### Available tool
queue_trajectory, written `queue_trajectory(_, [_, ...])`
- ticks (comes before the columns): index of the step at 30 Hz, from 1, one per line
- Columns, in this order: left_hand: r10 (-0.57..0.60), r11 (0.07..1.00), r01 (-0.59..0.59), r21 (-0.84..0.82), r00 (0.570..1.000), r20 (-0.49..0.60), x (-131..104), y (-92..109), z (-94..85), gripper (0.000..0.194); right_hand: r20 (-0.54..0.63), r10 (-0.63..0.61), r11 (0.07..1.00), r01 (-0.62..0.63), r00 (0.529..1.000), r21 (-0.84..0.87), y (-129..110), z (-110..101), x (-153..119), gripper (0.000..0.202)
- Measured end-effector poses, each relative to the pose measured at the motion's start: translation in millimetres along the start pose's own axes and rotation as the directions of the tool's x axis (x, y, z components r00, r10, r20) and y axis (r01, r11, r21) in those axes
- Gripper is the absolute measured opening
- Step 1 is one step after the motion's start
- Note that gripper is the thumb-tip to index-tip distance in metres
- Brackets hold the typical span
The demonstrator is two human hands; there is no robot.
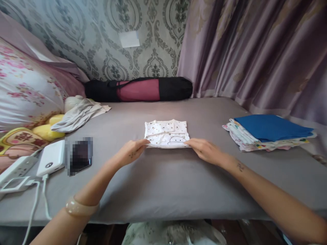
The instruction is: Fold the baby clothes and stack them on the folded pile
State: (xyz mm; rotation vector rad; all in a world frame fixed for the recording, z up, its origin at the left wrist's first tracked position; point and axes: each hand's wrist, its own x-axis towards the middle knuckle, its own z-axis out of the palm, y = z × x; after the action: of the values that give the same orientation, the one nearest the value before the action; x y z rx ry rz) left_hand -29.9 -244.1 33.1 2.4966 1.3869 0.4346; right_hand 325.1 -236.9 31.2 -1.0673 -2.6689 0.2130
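Observation:
A small white garment [166, 133] with tiny dark prints and a line-drawn bear lies folded into a flat rectangle on the grey-covered surface. My left hand [133, 149] pinches its near left corner. At the near right corner, the fingers of my right hand [204, 149] are closed on the same cloth. The near edge looks slightly raised between both hands. Which piece of clothing it is, the folds hide.
To the right stands a stack of folded clothes [273, 127], blue on top. On the left lie a power bank [51, 157], a phone [81, 154], a power strip [21, 168] and a crumpled grey cloth [79, 114]. A long black-and-maroon bag [139, 89] rests along the wall.

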Motion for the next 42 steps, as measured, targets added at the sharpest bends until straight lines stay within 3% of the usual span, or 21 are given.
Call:
queue_trajectory(2, [-0.108, 0.994, 0.106, -0.02, 0.989, -0.1, 14, -2, 5.0, 0.034, -0.071, 0.072, 0.997, -0.072, 0.995, 0.005, 7, 0, 13, 0.041])
queue_trajectory(6, [-0.183, 0.983, 0.178, -0.043, 0.942, -0.28, 43, -11, 18.2, 0.031, -0.163, 0.183, 0.978, -0.196, 0.97, -0.066, 15, 2, 39, 0.045])
queue_trajectory(11, [-0.243, 0.967, 0.254, -0.021, 0.894, -0.377, 72, -21, 30.5, 0.031, -0.19, 0.284, 0.926, -0.32, 0.94, -0.2, 23, 11, 68, 0.049])
queue_trajectory(17, [-0.304, 0.94, 0.341, 0.027, 0.868, -0.393, 101, -28, 38.0, 0.029, -0.166, 0.403, 0.861, -0.435, 0.9, -0.264, 40, 24, 96, 0.045])
queue_trajectory(23, [-0.394, 0.903, 0.429, 0.037, 0.858, -0.331, 119, -32, 42.4, 0.026, -0.143, 0.427, 0.836, -0.45, 0.893, -0.313, 54, 31, 112, 0.044])
queue_trajectory(28, [-0.435, 0.881, 0.471, 0.043, 0.843, -0.318, 126, -42, 49.9, 0.026, -0.122, 0.466, 0.832, -0.481, 0.876, -0.276, 63, 35, 117, 0.04])
queue_trajectory(34, [-0.467, 0.86, 0.508, 0.05, 0.824, -0.321, 133, -55, 58.1, 0.025, -0.11, 0.565, 0.799, -0.575, 0.818, -0.177, 72, 39, 121, 0.035])
queue_trajectory(42, [-0.543, 0.807, 0.59, 0.041, 0.766, -0.343, 137, -48, 53.4, 0.025, -0.089, 0.659, 0.739, -0.665, 0.747, -0.105, 76, 38, 130, 0.031])
